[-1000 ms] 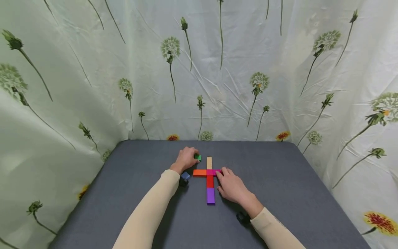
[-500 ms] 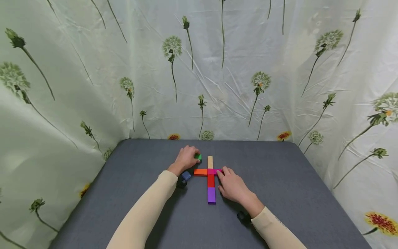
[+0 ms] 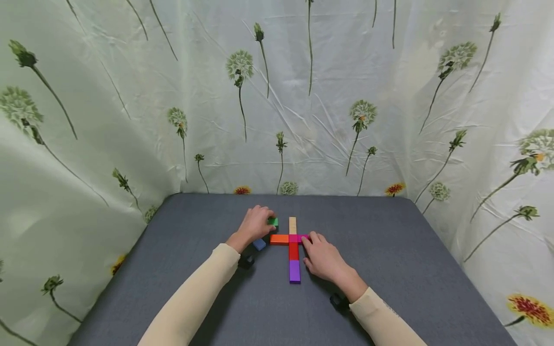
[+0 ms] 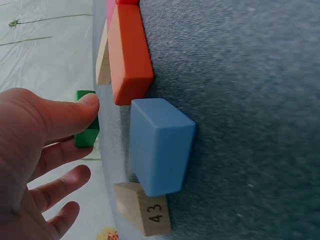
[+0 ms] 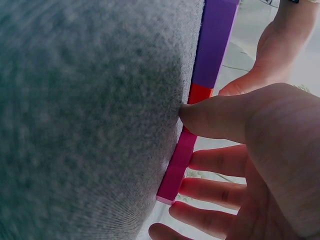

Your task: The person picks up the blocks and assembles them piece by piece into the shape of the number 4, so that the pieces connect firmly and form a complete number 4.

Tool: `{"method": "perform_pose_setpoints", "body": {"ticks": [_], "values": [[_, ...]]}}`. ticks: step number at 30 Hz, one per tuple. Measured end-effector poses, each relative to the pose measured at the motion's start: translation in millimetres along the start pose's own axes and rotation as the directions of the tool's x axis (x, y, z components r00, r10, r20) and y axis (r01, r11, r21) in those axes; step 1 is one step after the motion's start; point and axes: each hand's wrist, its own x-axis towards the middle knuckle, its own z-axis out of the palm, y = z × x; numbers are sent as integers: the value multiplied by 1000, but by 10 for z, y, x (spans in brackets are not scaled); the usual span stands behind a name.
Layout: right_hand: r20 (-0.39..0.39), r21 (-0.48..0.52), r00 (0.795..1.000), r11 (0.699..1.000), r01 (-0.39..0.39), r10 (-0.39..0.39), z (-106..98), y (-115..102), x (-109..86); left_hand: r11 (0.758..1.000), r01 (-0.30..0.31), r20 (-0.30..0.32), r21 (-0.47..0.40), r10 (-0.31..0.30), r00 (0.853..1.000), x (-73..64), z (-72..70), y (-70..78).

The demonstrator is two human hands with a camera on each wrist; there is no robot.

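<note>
My left hand [image 3: 254,224] pinches a small green block [image 4: 88,135] between thumb and fingers, left of a cross of coloured blocks. An orange block [image 3: 279,239] forms the cross's left arm and a plain wooden block [image 3: 292,225] its far end. Below the pink centre lie a red block [image 3: 293,251] and a purple block [image 3: 295,272]. My right hand [image 3: 324,259] rests at the pink block [image 5: 177,172] on the right arm; its fingertips touch that block, while the thumb lies along the near side by the red piece.
A blue block [image 4: 162,145] lies loose near the orange one, below my left wrist. Beyond it in the left wrist view is a wooden block [image 4: 145,210] marked "43". A flower-patterned curtain [image 3: 303,96] hangs behind the dark table [image 3: 381,240].
My left hand has shifted slightly left and nearer, carrying the green block, and its forearm has swung left. The right hand and the cross stay in place.
</note>
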Motion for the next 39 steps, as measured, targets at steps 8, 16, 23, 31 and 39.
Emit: {"method": "perform_pose_setpoints", "body": {"ticks": [8,16,23,31,39], "values": [[-9,11,1000,1000,9,-9,7,-5,-21,1000,-25,-26,-14,24,999,-176,41,-5],[4,2,1000,1000,5,-5,3,-18,-5,998,-21,-21,-51,20,1000,-301,69,-76],[-1,7,1000,1000,4,-4,5,-20,0,997,-31,-30,-66,29,999,-403,46,-115],[-15,6,1000,1000,2,-2,-4,-25,-11,996,-63,-15,-62,62,998,-467,18,-86],[-19,10,1000,1000,3,-3,4,-29,-12,996,-52,-14,-76,51,999,-502,5,-110]]}}
